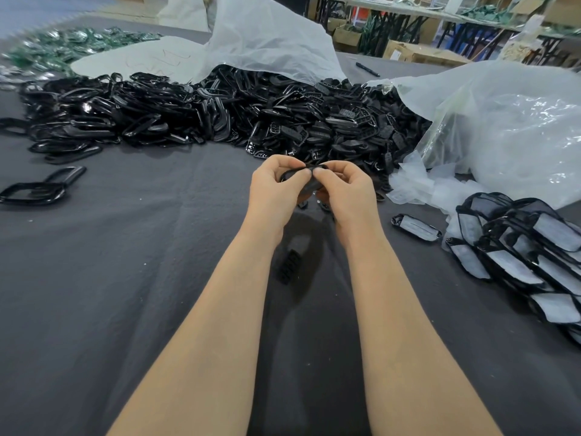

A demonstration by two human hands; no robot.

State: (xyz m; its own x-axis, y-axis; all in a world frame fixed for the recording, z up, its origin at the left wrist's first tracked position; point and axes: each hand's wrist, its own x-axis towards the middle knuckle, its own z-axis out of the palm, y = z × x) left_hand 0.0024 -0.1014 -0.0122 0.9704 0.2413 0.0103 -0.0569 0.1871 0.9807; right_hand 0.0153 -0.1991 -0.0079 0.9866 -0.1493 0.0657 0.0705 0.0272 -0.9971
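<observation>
Part: small black plastic piece [306, 184], held up off the cloth [125, 278] between both hands, just in front of the insert pile [330, 124]; mostly hidden by the fingers.
Left hand [276, 187]: fingers curled, thumb and fingertips pinching the part's left end.
Right hand [345, 190]: fingers curled, thumb and forefinger pinching the right end; thumb tips of the two hands almost touching.
Key relation: the part's long axis runs left to right, spanning the gap between the hands; each hand takes one end, neither nearer than the other; any pressing or snapping would likely act inward along that axis.
Step, as judged: fitting two halves of the part together; whether they are seated cannot be told.
Shape and finish: glossy, hard, rounded edge; a looped rim shows beside the left fingers.
Loose insert [290, 262]: ribbed black strip lying on the cloth between the forearms, long axis pointing away from the person.
Frame pile [103, 111]: shiny black oblong loops, heaped at far left; two frames [34, 188] apart at the left edge.
Insert pile: matte black grid pieces spilling from a bag [283, 42].
Finished stack [518, 247]: black-rimmed pieces with pale film faces, at right; one single [415, 227] near it.
Cloth: dark grey, soft, creased.
</observation>
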